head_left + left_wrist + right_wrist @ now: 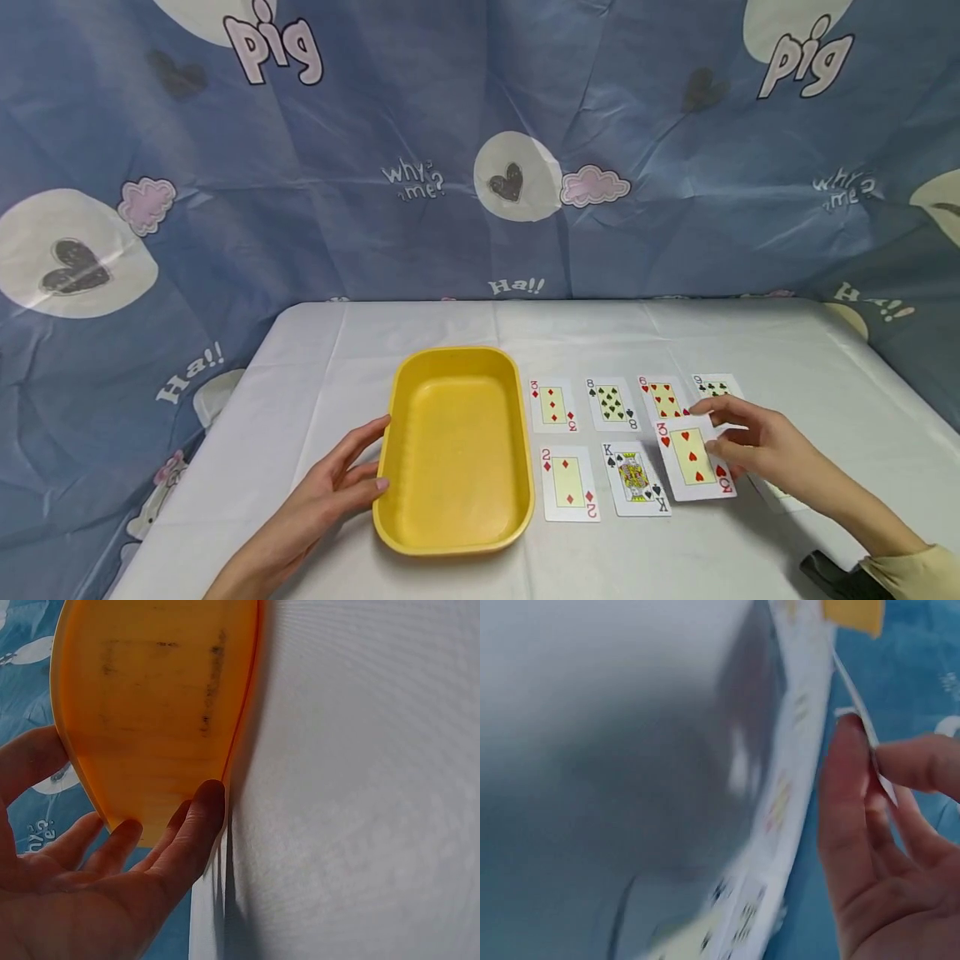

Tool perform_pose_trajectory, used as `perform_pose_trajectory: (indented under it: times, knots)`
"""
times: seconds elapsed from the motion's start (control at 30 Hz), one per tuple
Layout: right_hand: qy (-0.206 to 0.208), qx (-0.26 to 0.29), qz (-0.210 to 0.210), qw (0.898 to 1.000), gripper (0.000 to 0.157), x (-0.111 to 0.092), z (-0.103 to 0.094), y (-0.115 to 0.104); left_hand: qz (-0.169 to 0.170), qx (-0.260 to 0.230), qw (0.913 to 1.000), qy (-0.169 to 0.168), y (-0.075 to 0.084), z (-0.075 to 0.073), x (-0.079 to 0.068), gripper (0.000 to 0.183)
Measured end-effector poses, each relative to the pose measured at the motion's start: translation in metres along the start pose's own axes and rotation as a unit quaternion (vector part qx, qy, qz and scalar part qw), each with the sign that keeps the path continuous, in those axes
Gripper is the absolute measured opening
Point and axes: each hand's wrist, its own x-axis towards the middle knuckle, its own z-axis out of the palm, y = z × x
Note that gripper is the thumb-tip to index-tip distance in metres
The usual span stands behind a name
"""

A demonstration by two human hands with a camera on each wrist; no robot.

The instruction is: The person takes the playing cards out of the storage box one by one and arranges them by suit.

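My left hand (330, 483) is at the left side of a yellow tray (393, 392), thumb on the rim and fingertips against the outer wall. In the left wrist view the fingers (180, 847) lie spread along the tray's scuffed outside. My right hand (772, 450) pinches a three of hearts playing card (693, 458) between thumb and fingers. It is tilted above the table, face showing, beside the king of spades (633, 479). In the right wrist view the pinched card is edge-on. The hand partly hides the nine of clubs (716, 386).
Face-up cards form two rows right of the tray: three of diamonds (553, 406), eight of spades (612, 404), six of hearts (660, 396), two of diamonds (570, 483). Another card (780, 497) shows partly under the right hand. A patterned blue cloth (420, 242) hangs behind the white table (322, 367).
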Motion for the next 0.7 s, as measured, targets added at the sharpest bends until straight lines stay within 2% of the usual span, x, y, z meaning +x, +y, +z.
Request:
perform_pose_trajectory:
  times: [0.13, 0.23, 0.43, 0.53, 0.7]
  knots:
    - [-0.013, -0.073, 0.029, 0.997, 0.041, -0.004, -0.002, 0.010, 0.003, 0.001, 1.0000, -0.001, -0.001, -0.001, -0.001, 0.070]
    - [-0.006, -0.128, 0.033, 0.991, 0.042, -0.005, 0.000, 0.013, 0.003, -0.003, 0.9999, -0.012, -0.001, -0.002, -0.001, 0.070]
    - [0.007, -0.209, 0.016, 0.978, 0.041, -0.003, 0.007, 0.015, 0.008, -0.009, 0.9995, -0.028, -0.001, -0.003, -0.002, 0.069]
    - [0.008, -0.245, 0.002, 0.970, 0.040, -0.002, 0.008, 0.014, 0.005, -0.008, 0.9997, -0.022, -0.001, -0.002, -0.002, 0.069]
    - [0.026, -0.269, -0.025, 0.962, 0.040, 0.002, 0.007, 0.011, 0.000, -0.005, 1.0000, -0.006, -0.001, -0.001, -0.002, 0.069]
